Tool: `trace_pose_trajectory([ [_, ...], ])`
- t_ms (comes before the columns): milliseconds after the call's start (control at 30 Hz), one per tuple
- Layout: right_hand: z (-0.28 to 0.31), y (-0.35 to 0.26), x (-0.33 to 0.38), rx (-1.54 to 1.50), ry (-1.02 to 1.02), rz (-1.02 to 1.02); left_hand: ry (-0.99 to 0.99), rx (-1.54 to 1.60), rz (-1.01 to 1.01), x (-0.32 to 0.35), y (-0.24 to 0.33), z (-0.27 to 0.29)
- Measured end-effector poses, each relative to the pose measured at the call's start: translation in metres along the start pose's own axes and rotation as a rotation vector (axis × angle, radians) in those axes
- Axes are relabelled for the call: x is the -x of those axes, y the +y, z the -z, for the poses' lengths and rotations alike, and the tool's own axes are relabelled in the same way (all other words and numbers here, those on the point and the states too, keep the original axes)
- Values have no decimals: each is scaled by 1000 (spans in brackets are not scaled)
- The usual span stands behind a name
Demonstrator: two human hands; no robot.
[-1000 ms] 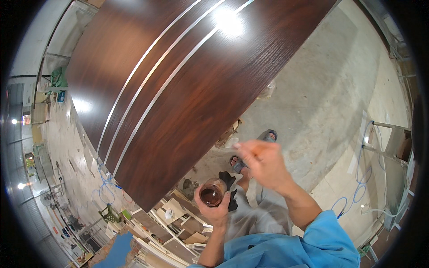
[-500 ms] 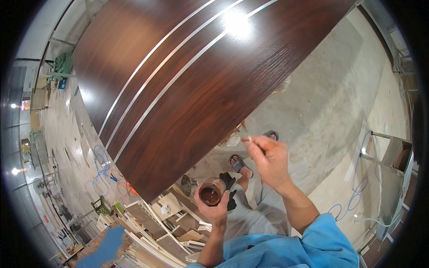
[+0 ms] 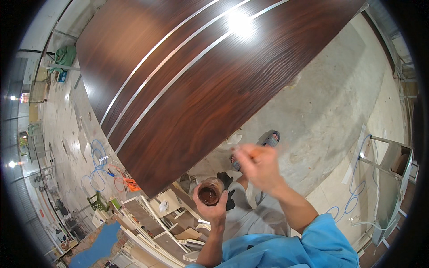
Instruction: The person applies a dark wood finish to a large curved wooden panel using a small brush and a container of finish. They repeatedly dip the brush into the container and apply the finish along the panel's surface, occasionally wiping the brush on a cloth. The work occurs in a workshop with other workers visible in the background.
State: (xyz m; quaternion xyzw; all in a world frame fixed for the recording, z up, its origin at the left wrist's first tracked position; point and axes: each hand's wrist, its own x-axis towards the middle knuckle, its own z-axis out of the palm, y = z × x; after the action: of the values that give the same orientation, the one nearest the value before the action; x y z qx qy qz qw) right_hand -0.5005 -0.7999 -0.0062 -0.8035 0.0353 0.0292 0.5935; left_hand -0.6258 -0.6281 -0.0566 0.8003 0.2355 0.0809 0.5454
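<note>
My left hand (image 3: pixel 213 211) is wrapped round a glass jar (image 3: pixel 210 191) of dark brown liquid, held upright with its mouth facing up. Brown smears mark the jar's wall and rim. To the right of the jar and a little higher, my right hand (image 3: pixel 260 167) is closed and smeared by motion. A thin, brush-like tool pokes from its fingers in the earlier frame; now it is mostly hidden and blurred. Ahead lies a large dark brown wood-grain panel (image 3: pixel 192 111) with three pale metal strips (image 3: pixel 163 87). Both hands are apart from its near edge.
Shelving and wooden pieces (image 3: pixel 167 203) stand at the lower left, beside an orange bundle (image 3: pixel 131 184) and blue hose (image 3: pixel 96 163) on the concrete floor (image 3: pixel 321 102). A metal frame (image 3: pixel 389 154) with another blue hose is at the right. My sandalled feet (image 3: pixel 271 138) are below.
My right hand has moved down and left, away from the panel's edge and nearer the jar. The left hand with the jar has barely moved; the view has shifted slightly.
</note>
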Motion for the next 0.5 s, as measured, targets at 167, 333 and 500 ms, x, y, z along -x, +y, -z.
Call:
trace_pose_trajectory([
  [167, -40, -8, 19, -38, -70, 205, 15, 53, 21, 0, -3, 8],
  [333, -30, -9, 17, -110, 158, -120, 43, 40, 41, 0, -8, 22],
  [500, -66, -17, 28, 4, -114, 140, 75, 75, 55, 3, -15, 33],
])
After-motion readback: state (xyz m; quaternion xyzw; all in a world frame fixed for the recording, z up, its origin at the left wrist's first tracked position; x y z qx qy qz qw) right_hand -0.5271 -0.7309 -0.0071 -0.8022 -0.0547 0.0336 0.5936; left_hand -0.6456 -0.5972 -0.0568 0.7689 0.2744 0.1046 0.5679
